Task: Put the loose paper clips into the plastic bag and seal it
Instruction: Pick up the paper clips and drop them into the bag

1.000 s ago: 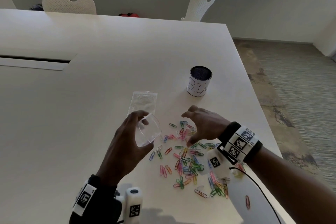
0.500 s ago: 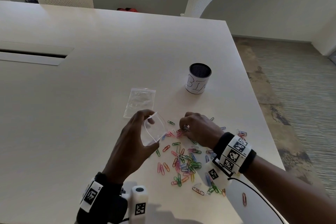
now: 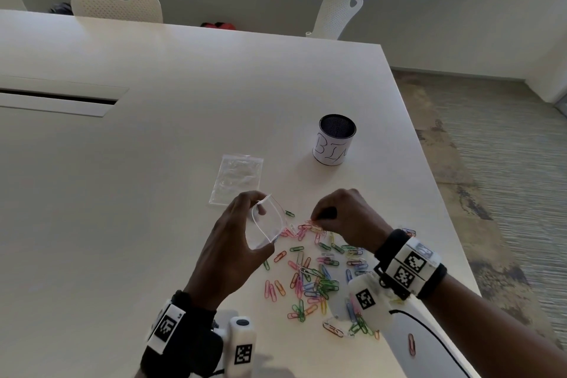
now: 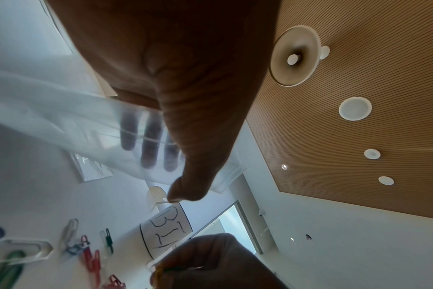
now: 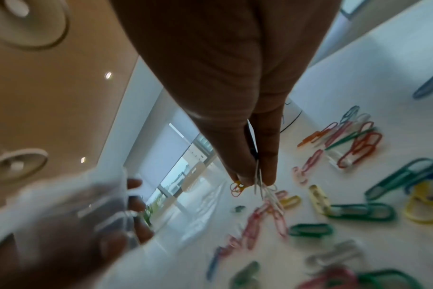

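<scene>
My left hand (image 3: 236, 239) holds a small clear plastic bag (image 3: 268, 225) just above the table, fingers and thumb bowing its mouth open toward the right. In the left wrist view my fingers (image 4: 148, 144) show through the bag (image 4: 62, 121). My right hand (image 3: 340, 218) is curled down at the far edge of the pile, pinching a few paper clips (image 5: 262, 185) between thumb and fingertips. Many coloured paper clips (image 3: 316, 279) lie scattered on the white table (image 3: 122, 193) between and below the hands.
A second clear bag (image 3: 237, 181) lies flat just beyond my left hand. A white cup marked BIN (image 3: 334, 144) stands behind the right hand. The table's right edge (image 3: 445, 209) is close. One clip (image 3: 411, 344) lies on a white chair by my right forearm.
My right hand went from spread above the pile to curled, pinching clips at its far edge. My left hand kept the bag open, shifting slightly.
</scene>
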### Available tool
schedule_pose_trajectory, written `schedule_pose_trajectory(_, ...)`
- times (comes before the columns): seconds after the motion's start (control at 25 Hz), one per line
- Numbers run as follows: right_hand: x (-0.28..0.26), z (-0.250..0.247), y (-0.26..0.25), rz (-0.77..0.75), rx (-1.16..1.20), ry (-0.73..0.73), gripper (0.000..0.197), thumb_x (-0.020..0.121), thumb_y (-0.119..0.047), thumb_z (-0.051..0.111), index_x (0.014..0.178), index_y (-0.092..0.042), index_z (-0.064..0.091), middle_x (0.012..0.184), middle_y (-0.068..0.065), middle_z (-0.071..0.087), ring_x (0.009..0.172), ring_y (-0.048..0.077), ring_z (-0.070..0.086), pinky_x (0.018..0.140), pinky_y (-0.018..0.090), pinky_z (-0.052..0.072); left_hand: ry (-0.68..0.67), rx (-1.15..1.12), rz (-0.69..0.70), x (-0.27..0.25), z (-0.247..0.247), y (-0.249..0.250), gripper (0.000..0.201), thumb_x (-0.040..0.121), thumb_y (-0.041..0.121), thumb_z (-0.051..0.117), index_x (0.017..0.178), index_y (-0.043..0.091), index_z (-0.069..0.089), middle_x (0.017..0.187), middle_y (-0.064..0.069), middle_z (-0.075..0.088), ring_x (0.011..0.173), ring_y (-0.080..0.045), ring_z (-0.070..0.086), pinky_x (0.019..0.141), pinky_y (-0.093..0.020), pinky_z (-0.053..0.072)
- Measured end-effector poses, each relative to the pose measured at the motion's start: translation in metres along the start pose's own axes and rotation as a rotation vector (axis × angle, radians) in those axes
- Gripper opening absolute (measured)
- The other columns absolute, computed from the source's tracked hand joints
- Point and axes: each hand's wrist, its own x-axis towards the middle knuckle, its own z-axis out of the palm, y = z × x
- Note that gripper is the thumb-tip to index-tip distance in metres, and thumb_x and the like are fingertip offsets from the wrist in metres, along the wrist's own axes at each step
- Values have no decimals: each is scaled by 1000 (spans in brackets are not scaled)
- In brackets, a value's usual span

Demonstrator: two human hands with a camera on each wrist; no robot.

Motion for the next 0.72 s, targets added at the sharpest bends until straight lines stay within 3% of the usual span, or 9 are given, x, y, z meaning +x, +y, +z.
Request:
schedule_pose_trajectory(0.08, -7, -14, -8, 53, 182, 38, 11, 83, -6, 84, 92, -11, 83, 85, -1, 81, 75, 6, 75, 70, 16, 58, -2, 3, -3, 0, 1, 0, 69, 77, 35, 89, 132, 34, 46, 114, 20, 59, 105, 0, 60, 80, -7, 43)
schedule_pose_trajectory(0.16, -15, -27, -22, 83, 384, 63, 12, 83, -6, 83, 94, -9, 82, 84, 3, 81, 79, 13, 78, 75, 24, 63, -11, 3, -10, 1, 3, -1, 70, 77, 33, 89, 132, 33, 46, 115, 20, 59, 105, 0, 60, 81, -7, 43)
schedule_pose_trajectory(0.24, -22, -38, -40, 57, 534, 71, 14, 83, -5, 82, 97, -7, 81, 86, 6, 82, 83, 21, 79, 80, 30, 65, -29, 3, -15, 2, 4, -1, 72, 78, 32, 89, 134, 31, 46, 119, 17, 60, 106, -4, 60, 82, -7, 44)
schedule_pose_trajectory(0.32, -27, -45, -59, 15, 599, 47, 16, 84, -4, 81, 100, -5, 80, 88, 6, 82, 84, 20, 80, 81, 28, 64, -43, 7, -10, 3, 5, 1, 73, 77, 32, 90, 135, 30, 45, 122, 14, 61, 107, -7, 61, 83, -11, 49)
schedule_pose_trajectory(0.48, -30, -39, -87, -34, 500, 20, 14, 84, -6, 82, 98, -7, 82, 87, 3, 82, 81, 13, 79, 77, 23, 63, -36, 24, 4, 5, 6, 5, 75, 76, 32, 91, 135, 31, 44, 121, 13, 62, 104, -7, 62, 86, -23, 55)
schedule_pose_trajectory(0.72, -21, -12, -99, -97, 318, 146, 10, 82, -11, 85, 92, -13, 84, 80, -9, 78, 73, -1, 75, 70, 14, 60, -55, -24, 0, 4, 7, 11, 70, 77, 26, 88, 132, 29, 47, 119, 12, 64, 102, -8, 63, 83, -24, 54)
